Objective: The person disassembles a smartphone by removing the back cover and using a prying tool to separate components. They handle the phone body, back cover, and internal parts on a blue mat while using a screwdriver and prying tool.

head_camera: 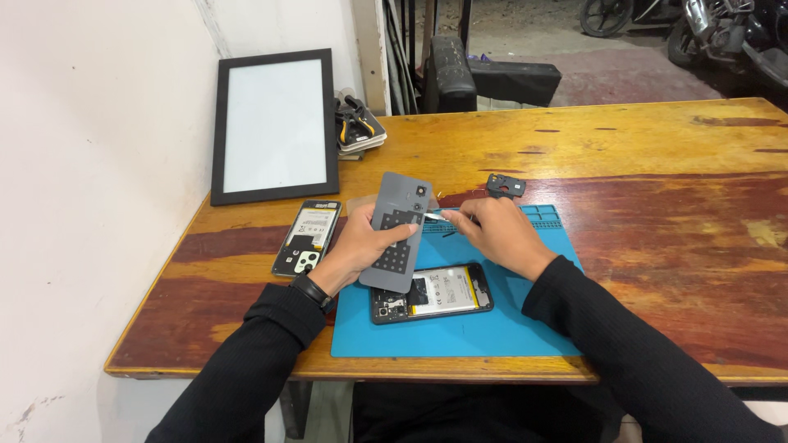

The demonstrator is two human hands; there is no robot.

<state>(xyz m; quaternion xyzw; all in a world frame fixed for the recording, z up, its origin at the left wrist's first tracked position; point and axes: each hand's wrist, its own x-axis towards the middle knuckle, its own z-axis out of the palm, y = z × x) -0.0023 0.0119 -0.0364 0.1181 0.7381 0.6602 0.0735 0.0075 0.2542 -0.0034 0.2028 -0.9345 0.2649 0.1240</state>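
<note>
Left-hand grip [361,244] clasps a grey phone back cover [397,232] upright above the blue mat [460,328], right-hand grip [491,232] pinches a thin tool [437,216] at its edge; opened phone [432,292] lies below, not yet closed.

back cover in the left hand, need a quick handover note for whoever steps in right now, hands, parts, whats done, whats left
Left hand: holds the grey back cover upright, inner side facing the camera.
Right hand: pinches a thin white strip at the cover's edge.
Parts: opened phone with battery exposed lies on the blue mat; a second opened phone lies on the wooden table to the left; small black part beyond the mat.
Done: cover is off the phone.
Left: strip not yet free; cover not refitted.
</note>
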